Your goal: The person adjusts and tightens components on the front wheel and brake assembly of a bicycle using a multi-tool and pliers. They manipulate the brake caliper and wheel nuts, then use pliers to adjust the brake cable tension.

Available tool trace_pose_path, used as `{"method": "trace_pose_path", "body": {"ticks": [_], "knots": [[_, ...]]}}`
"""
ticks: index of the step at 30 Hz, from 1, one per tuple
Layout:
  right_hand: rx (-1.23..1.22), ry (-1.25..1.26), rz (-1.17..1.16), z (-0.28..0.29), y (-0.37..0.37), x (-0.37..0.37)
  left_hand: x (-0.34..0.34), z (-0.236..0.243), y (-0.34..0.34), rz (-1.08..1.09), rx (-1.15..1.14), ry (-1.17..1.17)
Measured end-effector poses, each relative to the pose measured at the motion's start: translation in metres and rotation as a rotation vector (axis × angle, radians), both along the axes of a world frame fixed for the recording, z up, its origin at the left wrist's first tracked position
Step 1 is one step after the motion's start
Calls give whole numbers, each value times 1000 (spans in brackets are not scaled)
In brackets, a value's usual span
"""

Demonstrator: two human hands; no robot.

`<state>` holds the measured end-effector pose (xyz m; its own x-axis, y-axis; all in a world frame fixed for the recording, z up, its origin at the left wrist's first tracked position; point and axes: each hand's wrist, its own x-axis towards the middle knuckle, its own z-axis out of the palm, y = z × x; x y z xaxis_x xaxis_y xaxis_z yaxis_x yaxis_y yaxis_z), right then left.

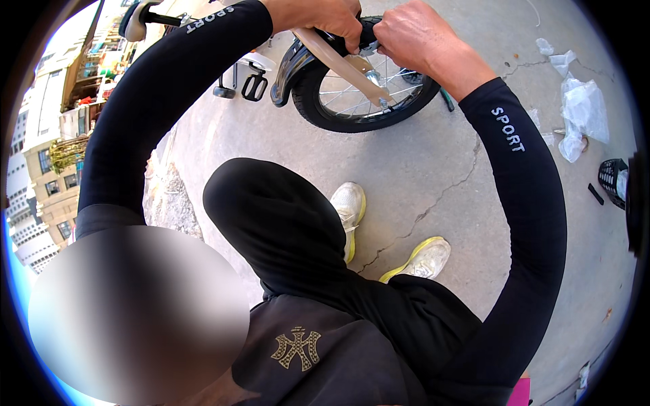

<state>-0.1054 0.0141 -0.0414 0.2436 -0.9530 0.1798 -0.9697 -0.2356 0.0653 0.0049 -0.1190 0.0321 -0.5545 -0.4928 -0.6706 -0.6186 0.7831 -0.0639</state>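
Note:
A small bicycle stands in front of me, its spoked wheel with a black tyre [360,126] showing at the top of the view. A beige fork [338,65] crosses the wheel down to the axle, and a black mudguard [287,73] curves along its left side. My left hand [323,16] is closed at the top of the wheel, thumb and fingers pinched beside the fork. Right next to it, my right hand [423,39] is curled into a fist near a small metal part [370,49]. The fingers hide what either hand grips.
Left of the wheel is a black pedal [255,86]. Crumpled clear plastic [583,111] lies on the cracked concrete floor [433,169] at right, near a black basket [612,181] and a black strip [596,194]. A thin dark green object [447,100] lies by the tyre. My shoes [349,206] are below.

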Motion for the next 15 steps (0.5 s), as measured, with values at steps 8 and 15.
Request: {"method": "trace_pose_path", "body": {"ticks": [8,15], "knots": [[-135,10,-48,-20,14,4,-2,16,11,40,20,-24],[-199,-167,-26,-46,15,-3,-4,16,14,-53,-97,-72]]}}
